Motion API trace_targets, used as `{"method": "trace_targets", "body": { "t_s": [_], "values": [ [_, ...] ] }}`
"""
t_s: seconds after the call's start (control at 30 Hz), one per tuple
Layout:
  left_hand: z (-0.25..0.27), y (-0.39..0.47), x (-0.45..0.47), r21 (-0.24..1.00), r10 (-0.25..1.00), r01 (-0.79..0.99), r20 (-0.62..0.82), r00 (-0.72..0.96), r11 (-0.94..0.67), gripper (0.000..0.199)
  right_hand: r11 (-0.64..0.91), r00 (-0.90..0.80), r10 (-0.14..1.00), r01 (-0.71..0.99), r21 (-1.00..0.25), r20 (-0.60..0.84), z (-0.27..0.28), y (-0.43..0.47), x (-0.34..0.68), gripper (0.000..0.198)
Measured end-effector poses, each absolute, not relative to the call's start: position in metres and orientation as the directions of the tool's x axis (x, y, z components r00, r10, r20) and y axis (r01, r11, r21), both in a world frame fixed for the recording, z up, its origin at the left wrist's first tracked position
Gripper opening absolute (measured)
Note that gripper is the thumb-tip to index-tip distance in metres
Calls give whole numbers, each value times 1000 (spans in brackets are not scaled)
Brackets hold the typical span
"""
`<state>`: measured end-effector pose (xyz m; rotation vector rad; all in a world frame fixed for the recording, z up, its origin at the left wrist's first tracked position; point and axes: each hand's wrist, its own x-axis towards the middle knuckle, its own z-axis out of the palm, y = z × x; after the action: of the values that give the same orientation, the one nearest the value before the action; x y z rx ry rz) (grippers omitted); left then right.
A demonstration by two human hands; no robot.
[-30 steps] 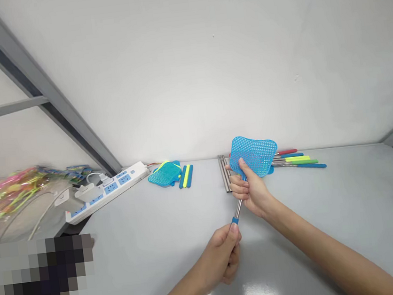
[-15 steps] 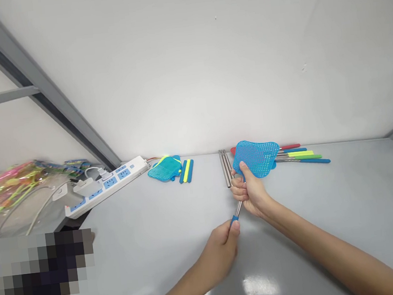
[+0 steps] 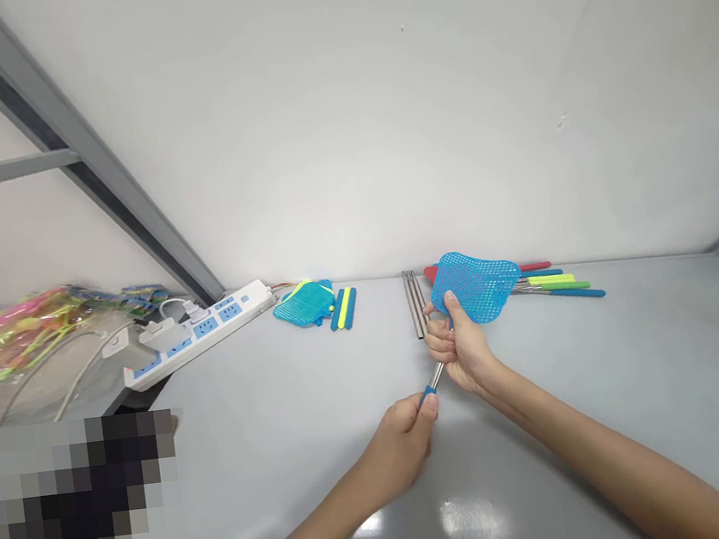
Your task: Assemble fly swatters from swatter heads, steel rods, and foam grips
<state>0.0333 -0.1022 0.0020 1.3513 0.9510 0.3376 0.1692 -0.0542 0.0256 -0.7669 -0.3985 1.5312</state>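
A blue fly swatter with a meshed head is held between both hands over the table. My right hand is closed round it just below the head, thumb pressed against the mesh. My left hand is wrapped round its blue grip, most of which is hidden in the palm. A short length of the metal rod shows between the hands. Behind my right hand lie bare metal rods. To the right, fly swatters with coloured handles lie near the wall, their heads partly hidden behind the held one.
Loose mesh heads and short blue and yellow grips lie left of centre. A white power strip with chargers and cables is at the left. Beyond it is a plastic bag of colourful items. A grey frame post slants up the wall.
Both hands keep their hold on the fly swatter. Its head has tilted slightly and shifted a little to the right; the view has moved slightly.
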Motion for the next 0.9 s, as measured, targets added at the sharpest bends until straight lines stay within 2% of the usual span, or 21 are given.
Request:
{"method": "trace_targets", "body": {
  "t_s": [0.1,0.2,0.37,0.5,0.63,0.83,0.9],
  "values": [
    [7,-101,32,849,565,226,-493,661,477,40,-136,26,972,-745,-653,-232,27,-54,170,29],
    [12,-100,30,783,472,161,-510,719,601,39,-152,9,970,-758,-634,-243,28,-53,171,30],
    [9,-99,29,743,405,69,-438,802,666,36,-171,-32,972,-771,-614,-231,27,-54,172,31],
    [4,-98,31,734,380,29,-384,841,678,32,-244,-139,966,-771,-589,-219,31,-54,176,33],
    [2,-92,31,792,477,-13,-355,804,610,31,-301,-272,952,-746,-594,-141,44,-56,179,34],
    [1,-97,34,963,741,89,-254,621,254,34,-307,-321,943,-749,-587,-83,52,-60,178,42],
    [2,-105,35,967,766,123,-253,591,225,36,-319,-335,939,-760,-566,-80,51,-63,176,43]
  ]
}}
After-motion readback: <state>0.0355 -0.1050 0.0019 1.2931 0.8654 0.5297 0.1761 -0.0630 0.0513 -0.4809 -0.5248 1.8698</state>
